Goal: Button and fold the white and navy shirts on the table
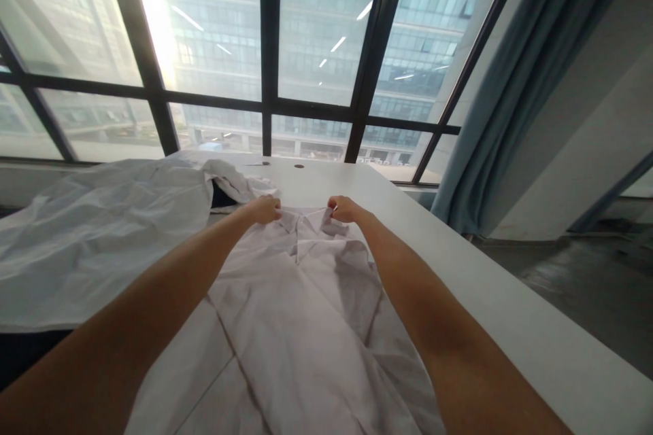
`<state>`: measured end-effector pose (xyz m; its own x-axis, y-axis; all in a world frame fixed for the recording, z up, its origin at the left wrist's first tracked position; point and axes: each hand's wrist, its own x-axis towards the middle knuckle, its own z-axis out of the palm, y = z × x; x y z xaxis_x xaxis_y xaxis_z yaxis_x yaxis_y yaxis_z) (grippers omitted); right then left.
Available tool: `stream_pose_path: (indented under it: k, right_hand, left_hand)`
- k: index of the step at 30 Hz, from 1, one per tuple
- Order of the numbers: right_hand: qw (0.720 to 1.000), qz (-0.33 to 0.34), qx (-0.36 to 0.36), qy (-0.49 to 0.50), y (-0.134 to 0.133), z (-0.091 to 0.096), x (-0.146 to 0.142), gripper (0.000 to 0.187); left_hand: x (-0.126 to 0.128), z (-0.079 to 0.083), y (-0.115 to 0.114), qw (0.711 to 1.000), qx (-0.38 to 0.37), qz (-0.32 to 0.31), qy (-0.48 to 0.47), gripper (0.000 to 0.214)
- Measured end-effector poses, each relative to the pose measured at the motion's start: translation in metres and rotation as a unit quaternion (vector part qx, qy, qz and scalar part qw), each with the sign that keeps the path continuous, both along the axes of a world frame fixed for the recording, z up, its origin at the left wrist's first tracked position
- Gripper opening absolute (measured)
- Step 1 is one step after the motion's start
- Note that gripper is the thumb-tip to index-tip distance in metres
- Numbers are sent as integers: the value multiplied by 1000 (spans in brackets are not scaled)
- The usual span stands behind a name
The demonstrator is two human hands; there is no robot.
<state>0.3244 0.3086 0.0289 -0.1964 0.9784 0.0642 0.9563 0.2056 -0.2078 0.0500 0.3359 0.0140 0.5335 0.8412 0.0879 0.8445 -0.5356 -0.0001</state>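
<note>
A white collared shirt (300,312) is spread front side up in front of me, its collar at the far end and its body running down toward me. With fingers pinched, my left hand (265,209) grips the left side of the collar. The collar's right side is pinched by my right hand (344,209). Both arms reach forward over the shirt, and my forearms cover parts of its sides. The lower end of the shirt runs out of view at the bottom.
Another white garment (102,231) lies crumpled to the left, with dark fabric (222,196) beside it. The white table (449,251) extends to the right and ends at a slanting edge. Behind it are black-framed windows (270,34); a blue curtain (490,143) hangs at right.
</note>
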Motion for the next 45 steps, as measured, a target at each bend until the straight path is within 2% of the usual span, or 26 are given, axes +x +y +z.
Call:
stream_pose_path:
  k: [4,6,8,10,12,14,16,19,22,26,31,37,40,42,45]
  right_hand:
    - [993,34,-58,98,1,8,9,35]
    - [982,51,-92,154,3,10,11,28]
    - [980,49,-86,172,5,12,11,22]
    - [987,26,-39,152,8,13,7,19]
    - [992,-14,43,119,11,14,0,19]
    - [984,-68,133,93,11,12,-11,27]
    - [976,-115,175,63,6,8,-23,38]
    - [985,-120,126,-4,-11,0,-37,41]
    - [991,-98,69,-57,-36,-6,-38,36]
    - [995,-80,-7,-62,-65,-10,-24,39]
    - [993,-40,-91,-55,-80,-22,-12,59]
    - [993,-59,-81,-60,-73,-42,-7,64]
    - [995,-62,-46,-70,-74,-44,-8,64]
    - [994,-66,-15,-83,-77,-44,-9,63]
    - [995,-60,-27,-80,-86,-45,-9,65]
  left_hand:
    - [-7,12,2,999,6,22,-44,42]
    - [-11,17,4,997,14,9,-70,37]
    - [-14,19,6,996,14,-1,-88,36]
    - [-14,21,9,994,23,1,-110,35]
    - [-10,20,10,988,49,25,-147,34]
    - [-4,17,8,977,78,69,-186,39]
    - [3,12,3,967,104,118,-202,50]
    - [4,0,-9,971,107,154,-152,59]
    - [-9,-10,-24,988,51,123,-76,50]
    - [-37,-21,-46,997,-20,73,-11,52]
    - [-50,-34,-68,992,-68,103,5,68]
    - [-44,-34,-70,992,-72,108,2,66]
    - [-43,-31,-71,993,-58,107,9,65]
    - [-43,-30,-75,994,-21,105,9,66]
    - [-44,-29,-87,995,-8,104,2,72]
